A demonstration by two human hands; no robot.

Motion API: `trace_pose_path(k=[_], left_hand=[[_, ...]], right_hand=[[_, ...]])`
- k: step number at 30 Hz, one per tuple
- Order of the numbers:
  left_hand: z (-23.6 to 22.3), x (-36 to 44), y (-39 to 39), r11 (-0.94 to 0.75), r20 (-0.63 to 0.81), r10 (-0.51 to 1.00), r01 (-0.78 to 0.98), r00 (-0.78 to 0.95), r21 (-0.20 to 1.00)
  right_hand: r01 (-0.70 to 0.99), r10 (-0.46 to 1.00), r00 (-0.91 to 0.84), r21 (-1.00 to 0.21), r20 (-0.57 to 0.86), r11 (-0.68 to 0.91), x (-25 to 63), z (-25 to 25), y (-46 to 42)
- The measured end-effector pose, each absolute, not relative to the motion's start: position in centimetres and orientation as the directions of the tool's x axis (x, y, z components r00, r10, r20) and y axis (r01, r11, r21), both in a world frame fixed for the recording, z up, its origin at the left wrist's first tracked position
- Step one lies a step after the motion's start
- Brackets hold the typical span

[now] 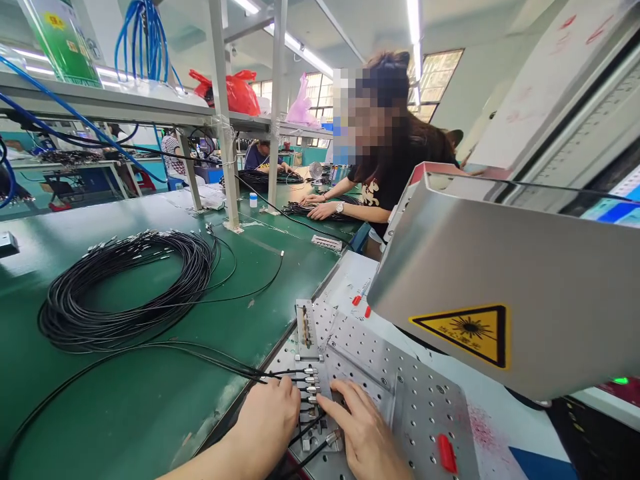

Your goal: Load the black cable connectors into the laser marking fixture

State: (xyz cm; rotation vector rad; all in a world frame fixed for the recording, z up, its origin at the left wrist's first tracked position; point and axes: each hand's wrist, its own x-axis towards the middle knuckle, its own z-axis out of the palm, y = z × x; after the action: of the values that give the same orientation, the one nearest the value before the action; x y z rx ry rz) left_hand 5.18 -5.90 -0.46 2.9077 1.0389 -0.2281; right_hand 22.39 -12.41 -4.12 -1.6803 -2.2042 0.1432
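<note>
Several black cables [230,363] run from the left to a slotted metal fixture [307,427], where their silver connectors [312,380] lie side by side in a row. My left hand [270,413] is closed on a black cable just left of the connectors; its fingertips are partly hidden. My right hand [367,430] is open on the other side of the row, its index fingertip touching a connector and its other fingers stretched over the perforated metal plate [420,400]. One thicker cable end [333,439] with a silver tip lies by the right palm.
A large coil of black cables [125,287] lies on the green table [125,413]. A grey machine head with a laser warning sign [465,330] overhangs the plate on the right. A red piece [447,453] sits on the plate. Across the table a co-worker [385,180] handles black cables.
</note>
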Motion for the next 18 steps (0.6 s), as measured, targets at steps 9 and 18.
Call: trace_pose_path(k=[9,18], left_hand=[[-1.7,3.6,-5.9,-0.904,0.062,0.406,0.41,0.912,-0.122],[-0.7,3.8,-7.1,-0.831,-0.012,0.545,0.542,0.838,0.129]], right_hand=[[0.939,0.959,-0.208,-0.235,0.194,0.251,21.9,-3.3,-12.4],[0.873,0.963,-0.123,-0.437,0.238,0.219,22.8,-4.0,-12.5]])
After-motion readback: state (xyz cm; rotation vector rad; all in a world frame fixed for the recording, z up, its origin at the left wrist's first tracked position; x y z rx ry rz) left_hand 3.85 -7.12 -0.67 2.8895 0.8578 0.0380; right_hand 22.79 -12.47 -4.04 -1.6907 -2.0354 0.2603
